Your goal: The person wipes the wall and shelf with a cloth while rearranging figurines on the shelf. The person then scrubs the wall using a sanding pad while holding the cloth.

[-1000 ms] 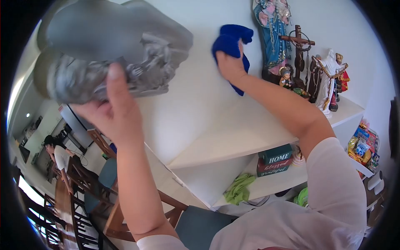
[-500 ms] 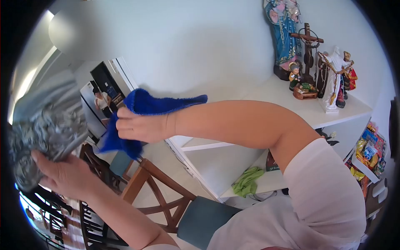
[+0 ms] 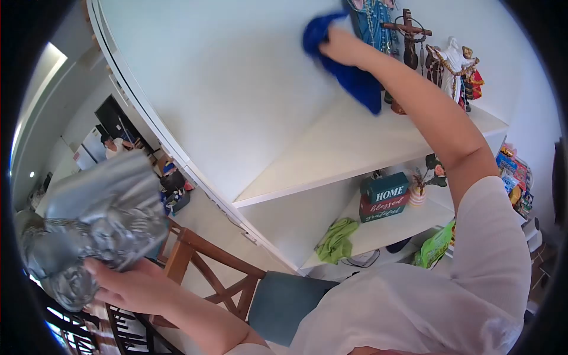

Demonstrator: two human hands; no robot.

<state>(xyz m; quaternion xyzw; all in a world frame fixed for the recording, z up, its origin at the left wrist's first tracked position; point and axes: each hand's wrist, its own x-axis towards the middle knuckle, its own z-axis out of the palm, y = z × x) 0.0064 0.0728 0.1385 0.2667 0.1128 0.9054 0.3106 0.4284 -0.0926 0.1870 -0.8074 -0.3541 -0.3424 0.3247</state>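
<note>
My left hand (image 3: 133, 288) grips the lower edge of a silver relief plaque (image 3: 115, 222) with raised, sculpted figures, held up at the left of the view. It is slightly blurred. My right hand (image 3: 344, 48) is closed on a blue cloth (image 3: 361, 89), which hangs down in front of the white wall. The cloth is close to a blue-robed statue (image 3: 376, 29), partly hidden behind my hand and arm. Whether the cloth touches the wall or the statue I cannot tell.
A wooden crucifix (image 3: 409, 38) and a white-robed figurine (image 3: 454, 65) stand on the white shelf (image 3: 319, 148). Below are a HOME sign (image 3: 384, 198), a green cloth (image 3: 337, 241) and a small vase (image 3: 418, 195). A wooden chair (image 3: 222, 254) stands in front. Another person (image 3: 113, 146) is far back left.
My right hand has moved the blue cloth up and right, from beside the plaque to near the statue. My left hand and the plaque sit slightly lower and further right in view.
</note>
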